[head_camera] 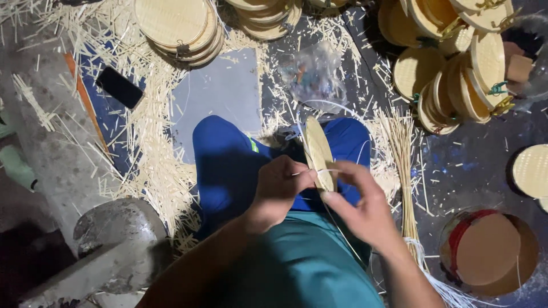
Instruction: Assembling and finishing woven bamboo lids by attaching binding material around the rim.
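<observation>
Left hand (279, 188) pinches a thin pale strip against the woven bamboo disc (318, 153); right hand (365, 208) grips the disc's lower rim, holding it edge-on for binding. Beyond the hands: stacked discs (177, 25); right, a splint bundle (399, 154).

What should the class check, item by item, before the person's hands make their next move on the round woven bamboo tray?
1. Left hand pinching the thin white strip: ok.
2. Right hand steadying the round woven bamboo tray, held on edge: ok.
3. Strip wrapped over the tray's rim: ok.
4. Strip pulled tight: cannot tell.
5. Bundle of bamboo splints lying beside the right hand: ok.
</observation>
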